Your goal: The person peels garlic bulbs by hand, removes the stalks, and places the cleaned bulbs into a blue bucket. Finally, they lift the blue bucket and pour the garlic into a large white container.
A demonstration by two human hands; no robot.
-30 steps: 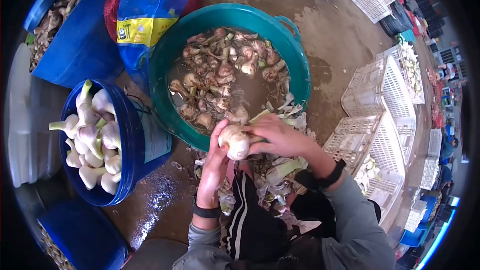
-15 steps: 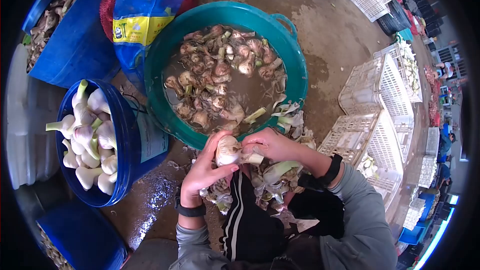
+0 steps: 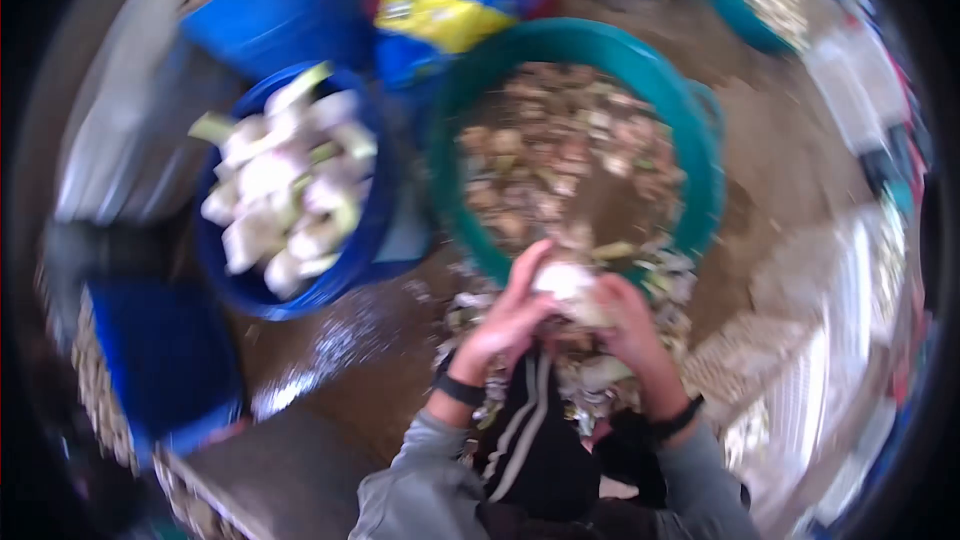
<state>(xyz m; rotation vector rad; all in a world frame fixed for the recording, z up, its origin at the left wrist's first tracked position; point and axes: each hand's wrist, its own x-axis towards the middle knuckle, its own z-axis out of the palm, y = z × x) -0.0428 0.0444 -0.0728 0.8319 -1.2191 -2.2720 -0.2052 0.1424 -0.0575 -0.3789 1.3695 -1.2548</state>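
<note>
With left hand (image 3: 508,320) and right hand (image 3: 630,322), we are grasping a garlic bulb (image 3: 568,283) between our fingers (image 3: 527,265), seemingly steadying it.

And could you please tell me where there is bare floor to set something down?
Bare floor shows right of the large green tub, before the white crates; a shiny stretch also lies open between the blue garlic bucket and the left sleeve. It is crowded beneath the left hand and right hand, where peelings lie heaped.
</note>
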